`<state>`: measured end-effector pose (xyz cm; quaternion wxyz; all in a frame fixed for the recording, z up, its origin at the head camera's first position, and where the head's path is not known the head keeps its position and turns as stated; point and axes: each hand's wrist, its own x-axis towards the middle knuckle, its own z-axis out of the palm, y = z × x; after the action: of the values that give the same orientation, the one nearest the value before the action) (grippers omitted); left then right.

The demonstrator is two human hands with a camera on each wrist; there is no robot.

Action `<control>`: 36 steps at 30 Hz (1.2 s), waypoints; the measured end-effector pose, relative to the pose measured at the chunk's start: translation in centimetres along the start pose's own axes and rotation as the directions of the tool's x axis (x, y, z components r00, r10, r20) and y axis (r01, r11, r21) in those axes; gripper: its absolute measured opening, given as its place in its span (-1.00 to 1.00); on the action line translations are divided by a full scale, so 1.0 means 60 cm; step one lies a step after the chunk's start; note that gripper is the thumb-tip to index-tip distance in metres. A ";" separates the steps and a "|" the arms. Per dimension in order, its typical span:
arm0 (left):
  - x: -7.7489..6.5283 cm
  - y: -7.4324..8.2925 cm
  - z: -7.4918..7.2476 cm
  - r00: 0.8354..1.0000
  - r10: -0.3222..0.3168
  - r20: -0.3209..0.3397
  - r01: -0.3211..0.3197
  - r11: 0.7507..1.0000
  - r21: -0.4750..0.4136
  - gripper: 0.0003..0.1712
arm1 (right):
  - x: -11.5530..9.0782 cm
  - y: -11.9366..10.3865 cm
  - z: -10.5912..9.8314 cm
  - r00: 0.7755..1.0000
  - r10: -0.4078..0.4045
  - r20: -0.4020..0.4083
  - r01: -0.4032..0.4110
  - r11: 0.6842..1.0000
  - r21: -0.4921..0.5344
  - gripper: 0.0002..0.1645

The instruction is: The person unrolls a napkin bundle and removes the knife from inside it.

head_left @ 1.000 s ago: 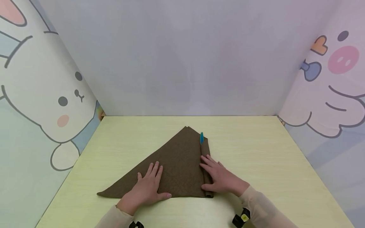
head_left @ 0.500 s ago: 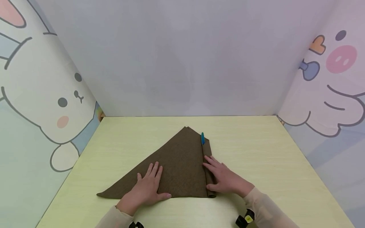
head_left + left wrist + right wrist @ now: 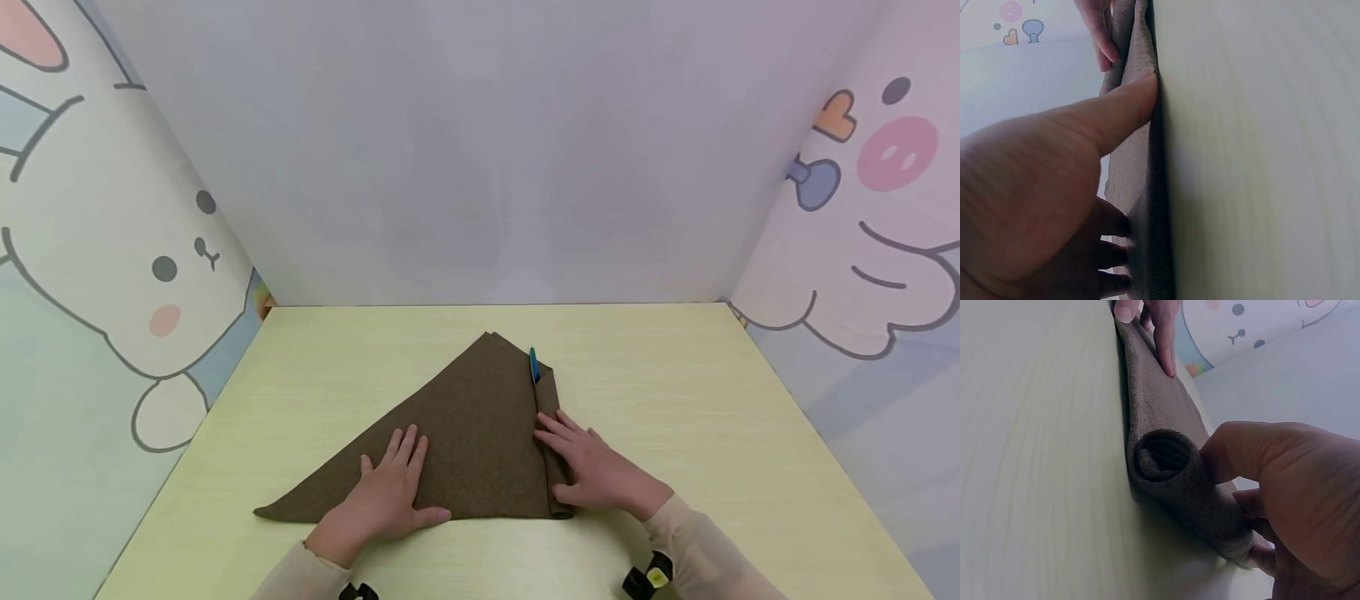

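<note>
A brown cloth (image 3: 480, 450) lies folded into a rough triangle, its right side rolled into a tube (image 3: 549, 400). From the top of that roll pokes a slim blue thing (image 3: 534, 364), mostly hidden in the cloth. My left hand (image 3: 390, 496) rests flat on the cloth's left part, fingers spread and the thumb (image 3: 1125, 106) along its near edge. Over the roll lies my right hand (image 3: 600, 475), with fingertips and thumb touching it. In the right wrist view, the roll's coiled end (image 3: 1166, 459) faces the near side.
Around the cloth extends a pale wood-grain table (image 3: 675, 358). A plain light wall (image 3: 495, 167) rises behind it, and panels with a cartoon rabbit (image 3: 112, 250) and a cartoon pig (image 3: 885, 217) stand at the sides.
My right hand and the roll beneath it have moved a little to the right, so more flat cloth shows beside the roll. The left hand has stayed in place.
</note>
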<state>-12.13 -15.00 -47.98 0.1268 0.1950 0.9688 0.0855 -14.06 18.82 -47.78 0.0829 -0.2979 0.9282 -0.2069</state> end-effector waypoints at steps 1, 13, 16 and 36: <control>0.000 0.000 0.000 1.000 -0.001 0.000 0.001 1.000 -0.001 0.30 | -0.001 0.001 0.000 1.000 0.001 -0.002 -0.001 1.000 -0.001 -0.12; 0.000 -0.002 0.002 1.000 0.003 -0.011 -0.003 1.000 -0.009 0.30 | -0.014 0.014 -0.006 1.000 0.003 -0.024 -0.001 0.999 0.050 -0.10; 0.000 -0.003 0.002 1.000 0.001 -0.008 -0.001 1.000 -0.005 0.30 | -0.018 0.019 -0.007 1.000 0.013 -0.019 -0.012 0.997 0.075 -0.08; -0.003 -0.049 0.002 0.992 0.103 -0.071 -0.108 0.992 -0.069 0.15 | -0.020 0.020 -0.014 0.997 0.071 0.027 -0.074 0.986 0.147 -0.04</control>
<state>-12.98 -17.71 -48.71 0.0964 0.2381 0.9571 0.1340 -13.94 20.71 -47.51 0.1221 -0.2591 0.9196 -0.2690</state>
